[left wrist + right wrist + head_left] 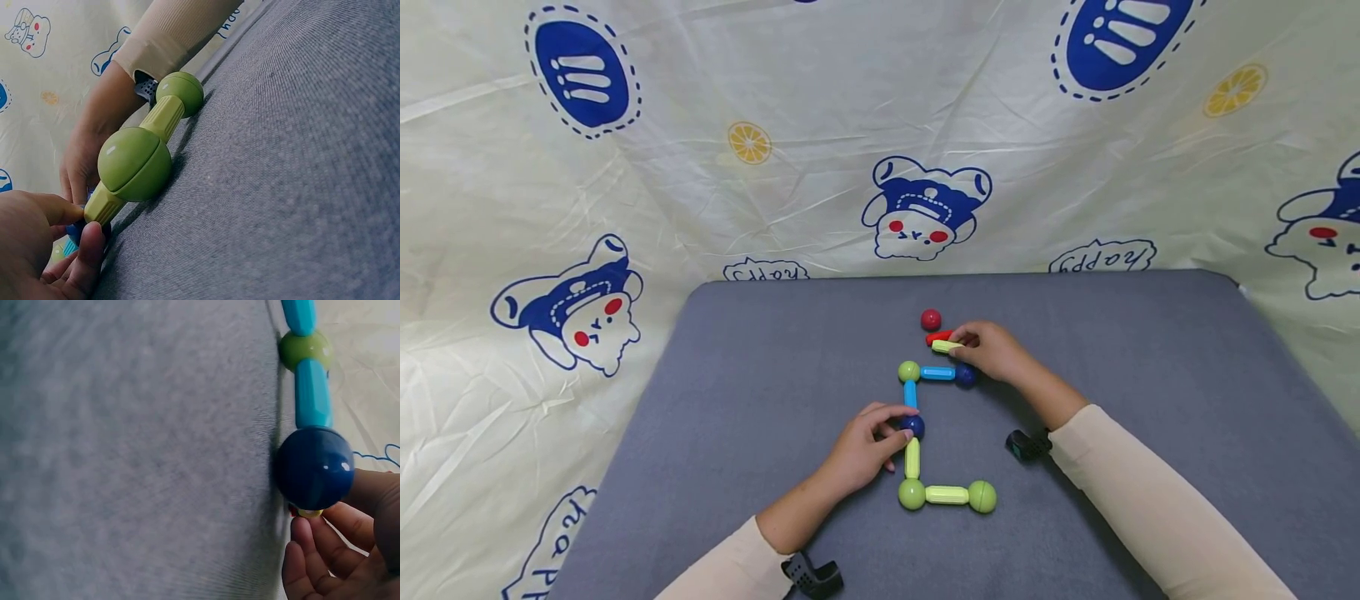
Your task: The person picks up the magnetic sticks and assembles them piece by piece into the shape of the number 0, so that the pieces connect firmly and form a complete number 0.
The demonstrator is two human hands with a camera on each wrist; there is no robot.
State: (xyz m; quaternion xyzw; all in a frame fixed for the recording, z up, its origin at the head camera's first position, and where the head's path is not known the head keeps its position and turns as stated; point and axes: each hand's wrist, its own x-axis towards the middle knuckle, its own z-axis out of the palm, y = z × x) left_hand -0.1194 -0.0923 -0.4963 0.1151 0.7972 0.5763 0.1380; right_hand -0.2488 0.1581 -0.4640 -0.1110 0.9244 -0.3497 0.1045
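Note:
On the grey table lies a chain of magnetic balls and rods. My left hand (pixel 859 448) pinches its middle dark blue ball (pixel 913 427), between a light blue rod (pixel 911 394) and a yellow-green rod (pixel 912 459). A green ball (pixel 912 494), another yellow-green rod (pixel 947 495) and a green ball (pixel 982 497) form the near end. Farther off, a green ball (pixel 908 372), light blue rod (pixel 937 373) and dark blue ball (pixel 314 467) form the far arm. Just beyond it, my right hand (pixel 994 352) pinches a loose yellow-green rod (pixel 945 347), its end hidden by fingers.
A red rod (pixel 936 337) lies right beside the loose yellow-green rod, partly covered. Behind it sits a red ball (pixel 931 319). The grey tabletop (pixel 760 358) ends at a printed white cloth (pixel 820 208) at the back.

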